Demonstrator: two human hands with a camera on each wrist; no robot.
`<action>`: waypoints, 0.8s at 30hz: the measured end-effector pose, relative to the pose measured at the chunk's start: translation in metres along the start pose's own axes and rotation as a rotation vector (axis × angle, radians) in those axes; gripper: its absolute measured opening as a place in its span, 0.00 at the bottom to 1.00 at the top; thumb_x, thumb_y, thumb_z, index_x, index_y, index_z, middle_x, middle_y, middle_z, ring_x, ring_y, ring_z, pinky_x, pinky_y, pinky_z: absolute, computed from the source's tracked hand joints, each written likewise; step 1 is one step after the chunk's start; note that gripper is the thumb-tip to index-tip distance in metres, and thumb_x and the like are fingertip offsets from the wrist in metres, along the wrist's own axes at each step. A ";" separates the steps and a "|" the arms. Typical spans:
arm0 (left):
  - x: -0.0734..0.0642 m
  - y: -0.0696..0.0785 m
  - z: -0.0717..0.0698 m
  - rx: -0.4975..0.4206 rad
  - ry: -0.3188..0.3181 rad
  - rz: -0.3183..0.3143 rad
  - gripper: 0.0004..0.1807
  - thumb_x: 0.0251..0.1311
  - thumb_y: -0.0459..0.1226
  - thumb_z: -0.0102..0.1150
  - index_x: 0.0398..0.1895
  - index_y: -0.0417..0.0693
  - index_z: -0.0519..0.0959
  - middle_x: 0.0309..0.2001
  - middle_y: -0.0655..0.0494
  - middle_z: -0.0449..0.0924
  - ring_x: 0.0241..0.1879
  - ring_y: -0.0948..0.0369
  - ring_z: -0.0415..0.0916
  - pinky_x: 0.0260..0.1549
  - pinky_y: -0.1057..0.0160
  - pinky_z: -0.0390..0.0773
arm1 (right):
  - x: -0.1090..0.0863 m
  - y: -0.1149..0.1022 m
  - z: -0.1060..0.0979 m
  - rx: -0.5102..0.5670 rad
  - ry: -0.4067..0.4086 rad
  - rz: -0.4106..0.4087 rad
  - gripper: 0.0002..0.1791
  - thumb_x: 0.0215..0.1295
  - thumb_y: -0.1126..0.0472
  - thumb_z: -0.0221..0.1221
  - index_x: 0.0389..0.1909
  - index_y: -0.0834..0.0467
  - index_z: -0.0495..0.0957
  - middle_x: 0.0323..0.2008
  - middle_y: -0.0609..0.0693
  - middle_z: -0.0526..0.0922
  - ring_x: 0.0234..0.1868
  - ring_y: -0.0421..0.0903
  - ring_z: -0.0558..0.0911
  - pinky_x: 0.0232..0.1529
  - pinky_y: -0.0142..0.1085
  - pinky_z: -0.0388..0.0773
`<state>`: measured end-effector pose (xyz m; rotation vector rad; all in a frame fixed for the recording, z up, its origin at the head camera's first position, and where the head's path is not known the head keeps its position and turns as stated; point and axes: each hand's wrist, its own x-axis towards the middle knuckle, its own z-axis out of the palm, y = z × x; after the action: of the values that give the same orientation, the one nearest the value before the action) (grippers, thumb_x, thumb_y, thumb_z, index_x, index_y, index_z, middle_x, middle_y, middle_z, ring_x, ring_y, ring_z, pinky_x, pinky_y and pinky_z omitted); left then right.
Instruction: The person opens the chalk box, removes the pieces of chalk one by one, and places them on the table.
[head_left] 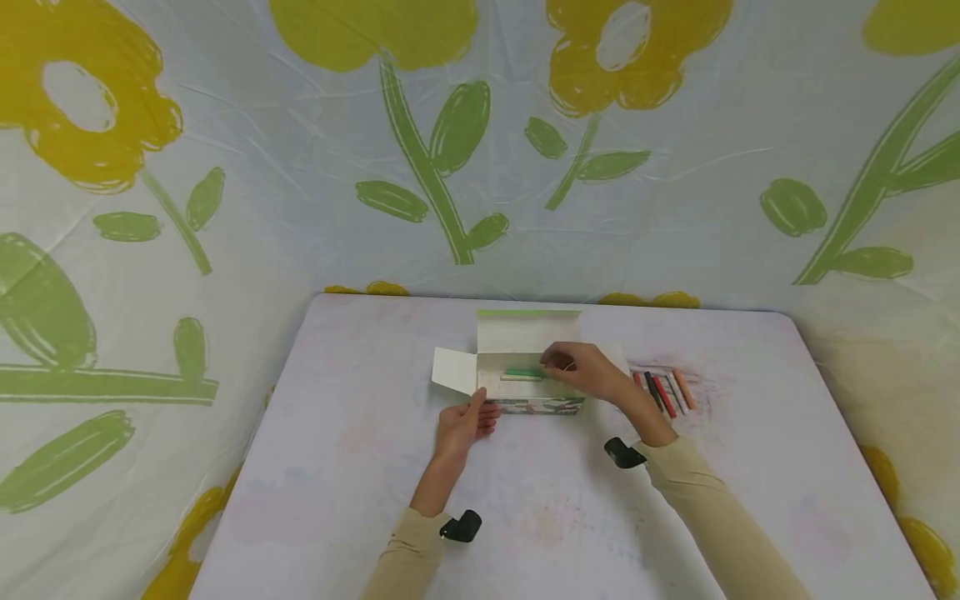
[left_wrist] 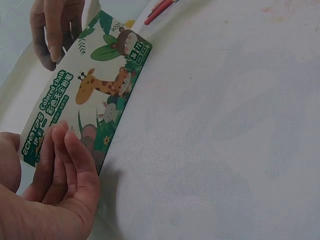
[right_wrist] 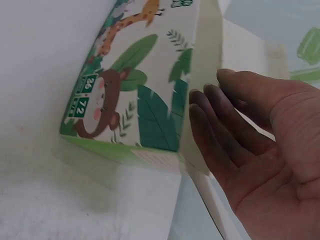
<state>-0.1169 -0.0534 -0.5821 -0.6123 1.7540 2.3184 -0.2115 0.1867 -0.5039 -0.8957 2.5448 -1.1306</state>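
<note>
An opened colored chalk box (head_left: pixel 532 407) with animal pictures lies on the table, its lid raised at the back and a side flap out to the left. Inside, a green chalk stick (head_left: pixel 522 372) and a pale one (head_left: pixel 517 378) lie side by side. My left hand (head_left: pixel 459 427) holds the box's front left corner, thumb at the top edge and fingers against the printed front (left_wrist: pixel 92 95). Over the box's right end is my right hand (head_left: pixel 588 369), fingers loosely bent; nothing shows between thumb and fingertips in the right wrist view (right_wrist: pixel 250 135).
Right of the box, several chalk sticks (head_left: pixel 658 392) in red, black, white and orange lie in a row on the white table (head_left: pixel 360 500). Chalk smudges mark the surface around them. A flower-printed cloth (head_left: pixel 675 208) hangs behind and at the sides.
</note>
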 end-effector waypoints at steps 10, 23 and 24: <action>0.000 0.001 0.001 -0.014 0.002 -0.001 0.30 0.73 0.49 0.61 0.44 0.22 0.83 0.38 0.38 0.88 0.30 0.63 0.83 0.36 0.66 0.86 | 0.015 0.004 0.018 0.026 -0.173 -0.038 0.10 0.70 0.69 0.63 0.47 0.72 0.80 0.39 0.59 0.85 0.42 0.51 0.83 0.44 0.42 0.83; 0.000 0.001 0.005 -0.056 0.030 -0.011 0.28 0.73 0.48 0.62 0.43 0.23 0.84 0.36 0.42 0.88 0.29 0.64 0.83 0.34 0.68 0.84 | 0.039 0.012 0.031 -0.087 -0.419 -0.002 0.08 0.72 0.69 0.61 0.45 0.69 0.84 0.42 0.59 0.87 0.45 0.51 0.85 0.50 0.42 0.83; 0.000 0.001 0.005 -0.059 0.032 -0.011 0.28 0.72 0.48 0.62 0.43 0.23 0.84 0.36 0.42 0.88 0.29 0.64 0.83 0.34 0.68 0.84 | 0.040 0.012 0.031 -0.085 -0.431 0.004 0.07 0.72 0.69 0.61 0.45 0.69 0.84 0.42 0.58 0.87 0.45 0.51 0.85 0.50 0.42 0.83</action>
<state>-0.1177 -0.0489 -0.5804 -0.6698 1.6971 2.3731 -0.2353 0.1501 -0.5316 -1.0255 2.2483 -0.7332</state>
